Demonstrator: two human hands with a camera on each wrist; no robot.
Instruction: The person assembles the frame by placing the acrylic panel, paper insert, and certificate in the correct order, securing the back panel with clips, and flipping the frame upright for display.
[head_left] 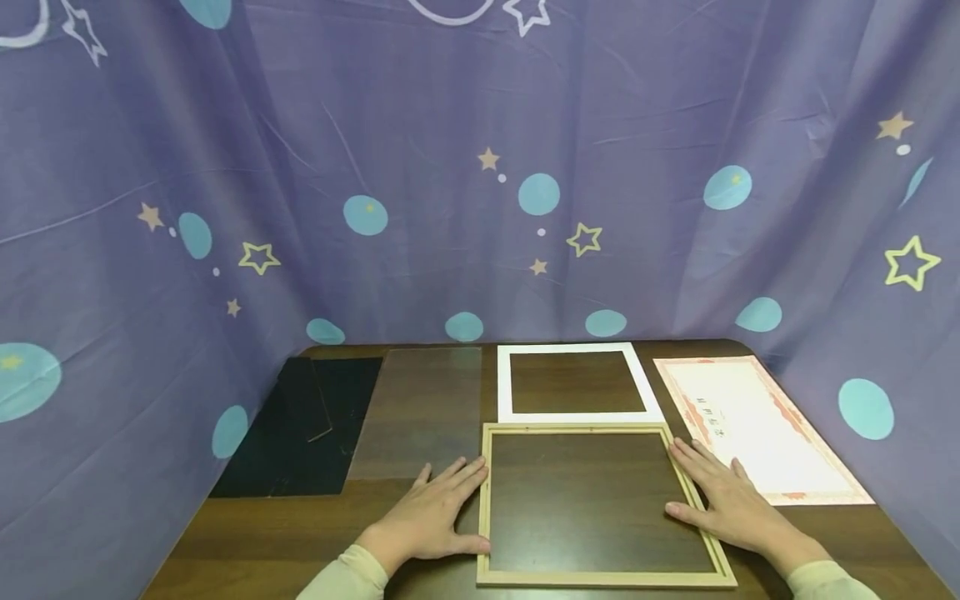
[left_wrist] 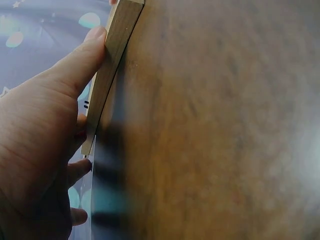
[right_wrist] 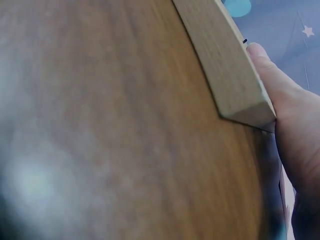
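Note:
A light wooden picture frame [head_left: 600,578] lies flat on the brown table, with the tabletop showing through its opening. My left hand [head_left: 435,512] touches the frame's left side, its fingers fairly straight and its thumb nearer the front corner. On the opposite side, my right hand [head_left: 727,500] rests against the right rail, thumb reaching over it and fingers stretched along the outer edge. In the left wrist view the thumb lies along the wooden rail [left_wrist: 112,60]. The right wrist view shows the thumb at the rail [right_wrist: 225,65] near a corner.
Behind the frame lies a white mat border [head_left: 573,417]. To the left are a clear sheet [head_left: 420,408] and a black backing board [head_left: 300,467] with a flap-like piece on it. A certificate [head_left: 772,433] with a red patterned border lies right. A purple curtain [head_left: 450,125] encloses the table [head_left: 247,542].

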